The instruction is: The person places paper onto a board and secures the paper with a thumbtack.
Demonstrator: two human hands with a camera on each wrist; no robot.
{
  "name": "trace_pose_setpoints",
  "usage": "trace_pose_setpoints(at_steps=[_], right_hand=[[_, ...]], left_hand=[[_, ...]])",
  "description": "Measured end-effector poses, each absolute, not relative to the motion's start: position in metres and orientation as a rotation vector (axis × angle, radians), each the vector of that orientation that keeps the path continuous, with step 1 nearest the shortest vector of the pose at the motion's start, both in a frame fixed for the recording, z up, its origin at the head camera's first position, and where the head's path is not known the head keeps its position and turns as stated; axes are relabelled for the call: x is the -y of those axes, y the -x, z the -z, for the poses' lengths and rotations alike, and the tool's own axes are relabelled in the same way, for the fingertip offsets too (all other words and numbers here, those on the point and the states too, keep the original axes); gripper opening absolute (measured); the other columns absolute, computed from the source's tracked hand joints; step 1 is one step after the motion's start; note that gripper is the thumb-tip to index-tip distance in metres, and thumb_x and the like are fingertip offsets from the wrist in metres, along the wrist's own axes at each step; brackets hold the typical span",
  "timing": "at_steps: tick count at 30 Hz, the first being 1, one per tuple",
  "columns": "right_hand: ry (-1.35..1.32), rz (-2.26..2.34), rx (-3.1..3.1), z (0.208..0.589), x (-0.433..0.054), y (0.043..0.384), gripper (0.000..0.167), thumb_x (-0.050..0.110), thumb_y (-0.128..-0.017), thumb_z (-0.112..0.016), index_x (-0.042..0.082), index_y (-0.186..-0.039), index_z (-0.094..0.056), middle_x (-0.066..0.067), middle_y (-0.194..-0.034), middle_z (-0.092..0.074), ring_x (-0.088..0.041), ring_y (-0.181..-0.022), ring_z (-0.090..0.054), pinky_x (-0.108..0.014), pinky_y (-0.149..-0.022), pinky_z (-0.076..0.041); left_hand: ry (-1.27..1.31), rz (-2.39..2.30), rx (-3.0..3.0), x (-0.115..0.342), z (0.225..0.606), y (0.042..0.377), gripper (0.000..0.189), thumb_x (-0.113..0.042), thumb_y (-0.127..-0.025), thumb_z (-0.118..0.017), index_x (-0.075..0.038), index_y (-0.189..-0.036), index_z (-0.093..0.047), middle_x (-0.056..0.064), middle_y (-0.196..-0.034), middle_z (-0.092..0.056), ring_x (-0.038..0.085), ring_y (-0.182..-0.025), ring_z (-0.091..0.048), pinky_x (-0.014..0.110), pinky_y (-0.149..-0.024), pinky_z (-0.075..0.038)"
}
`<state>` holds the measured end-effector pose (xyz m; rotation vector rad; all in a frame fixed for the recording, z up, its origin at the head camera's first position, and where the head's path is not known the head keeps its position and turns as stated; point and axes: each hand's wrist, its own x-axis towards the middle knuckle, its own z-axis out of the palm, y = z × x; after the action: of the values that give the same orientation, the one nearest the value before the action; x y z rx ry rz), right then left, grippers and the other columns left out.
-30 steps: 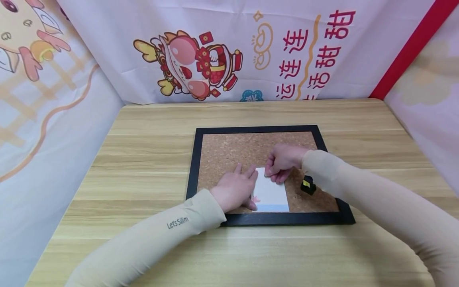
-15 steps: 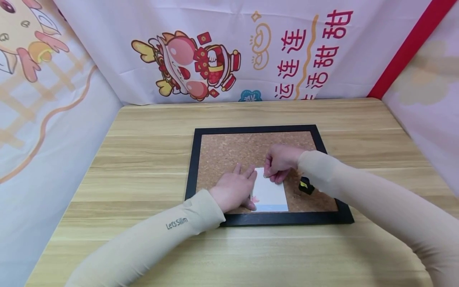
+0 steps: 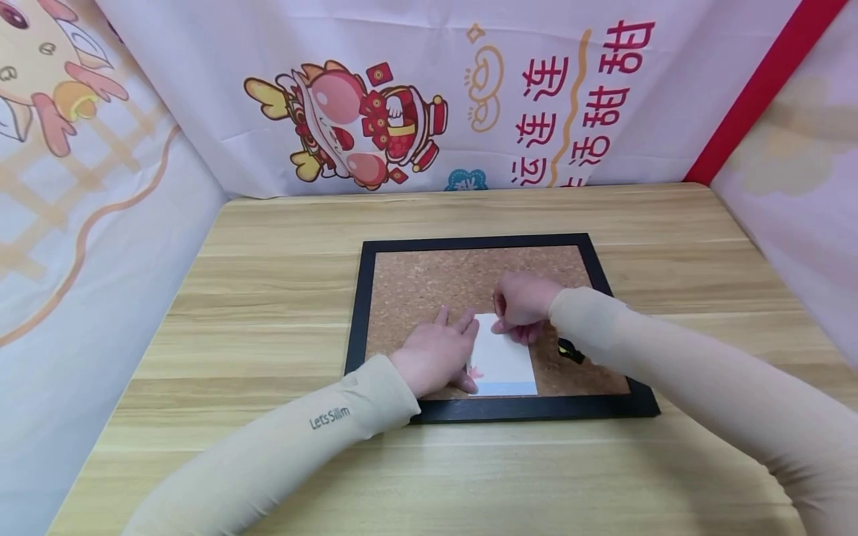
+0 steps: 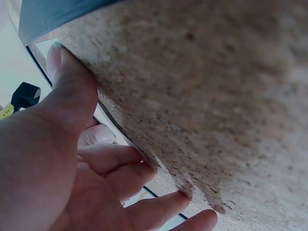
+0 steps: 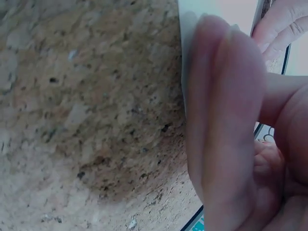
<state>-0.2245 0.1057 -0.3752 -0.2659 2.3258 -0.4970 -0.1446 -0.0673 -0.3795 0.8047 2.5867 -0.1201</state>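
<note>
A white sheet of paper (image 3: 504, 361) with a pale blue strip and a small pink figure lies on a black-framed cork board (image 3: 429, 279). My left hand (image 3: 432, 350) rests on the cork with its fingers spread, thumb and fingertips along the paper's left edge. At the paper's upper part is my right hand (image 3: 523, 301), its fingers bent and its thumb tip down on the sheet. Seen from the right wrist, two fingers (image 5: 228, 110) lie side by side over the paper's edge (image 5: 219, 9). I cannot tell whether anything small is between the right fingertips.
A wooden table (image 3: 281, 298) carries the board. Near the right wrist is a black object with a yellow mark (image 3: 570, 351), partly hidden by the sleeve. Printed white cloth (image 3: 415, 45) with a cartoon figure and red characters hangs behind, with more cloth at both sides.
My right hand has rolled slightly, its thumb now pointing onto the paper and its fingers tucked more underneath. The left hand and the paper stay in place on the board.
</note>
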Motion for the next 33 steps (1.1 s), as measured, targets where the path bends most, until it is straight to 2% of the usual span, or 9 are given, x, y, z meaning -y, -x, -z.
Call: trace_pose_setpoints(at_steps=[7,11,17,24,33], right_hand=[[0.288,0.590,-2.296,0.377,-0.111,0.225,0.021,0.024,-0.089,-0.075,0.007,-0.091,-0.063,-0.011,-0.075,-0.068,-0.021,-0.059,-0.066,-0.031,-0.055,-0.056],[0.339,0.695,-2.242,0.375,-0.121,0.226,0.017,0.021,-0.092,-0.072,0.007,-0.095,-0.064,-0.012,-0.078,-0.069,-0.022,-0.063,-0.067,-0.033,-0.059,-0.058],[0.417,0.759,-2.380,0.346,-0.134,0.222,0.015,0.022,-0.097,-0.066,0.008,-0.102,-0.065,-0.010,-0.079,-0.068,-0.024,-0.065,-0.068,-0.038,-0.062,-0.058],[0.501,0.790,-2.602,0.312,-0.152,0.206,0.009,0.016,-0.096,-0.068,0.008,-0.097,-0.066,-0.009,-0.076,-0.067,-0.025,-0.063,-0.067,-0.036,-0.060,-0.058],[0.522,0.818,-2.713,0.298,-0.184,0.191,0.016,0.022,-0.096,-0.068,0.006,-0.096,-0.065,-0.006,-0.075,-0.067,-0.020,-0.065,-0.065,-0.034,-0.060,-0.056]], left_hand=[[-0.807,0.120,-2.588,0.067,0.378,0.143,0.094,-0.056,-0.084,-0.069,-0.008,-0.155,-0.032,0.009,-0.162,-0.022,0.043,-0.144,-0.024,0.050,-0.106,-0.040],[-0.792,0.129,-2.586,0.066,0.379,0.142,0.094,-0.057,-0.084,-0.069,-0.009,-0.156,-0.031,0.008,-0.163,-0.021,0.043,-0.144,-0.024,0.050,-0.106,-0.040],[-0.784,0.160,-2.587,0.065,0.377,0.141,0.095,-0.057,-0.085,-0.068,-0.009,-0.156,-0.029,0.007,-0.163,-0.019,0.042,-0.145,-0.023,0.051,-0.108,-0.038],[-0.796,0.151,-2.588,0.066,0.376,0.140,0.094,-0.057,-0.085,-0.068,-0.008,-0.156,-0.030,0.007,-0.163,-0.018,0.042,-0.145,-0.022,0.049,-0.108,-0.038],[-0.860,0.064,-2.578,0.075,0.375,0.138,0.090,-0.057,-0.088,-0.065,-0.008,-0.155,-0.032,0.009,-0.163,-0.018,0.042,-0.146,-0.021,0.053,-0.111,-0.033]])
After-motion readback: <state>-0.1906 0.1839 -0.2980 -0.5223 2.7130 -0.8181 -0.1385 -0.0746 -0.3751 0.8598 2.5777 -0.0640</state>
